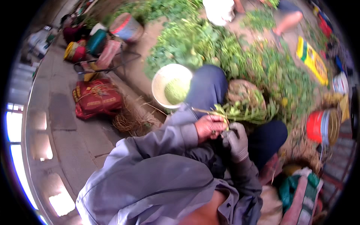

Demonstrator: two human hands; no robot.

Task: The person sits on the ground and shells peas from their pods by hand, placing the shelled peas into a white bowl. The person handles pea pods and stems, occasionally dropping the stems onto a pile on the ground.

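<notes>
My left hand (210,127), bare, is closed in a pinch on a leafy green plant stem (204,111) above my lap. The stem's thin brown end points left, and its leaves hang to the right. Beside it, my right hand (237,142) wears a pale glove with darkened fingertips. Its fingers are bent together close to the left fingertips; what they pinch is too small to make out. A white bucket (159,83) stands by my left knee, with small green pieces (176,91) inside. Between my knees lies a bunch of leafy plants (251,112).
A wide heap of green plants (210,45) spreads ahead. On the left are a dark red bag (97,98), dry roots (133,119) and a grey bucket (129,30). A red bucket (317,126) and yellow sack (312,60) stand right. Another person's leg (288,23) shows far right.
</notes>
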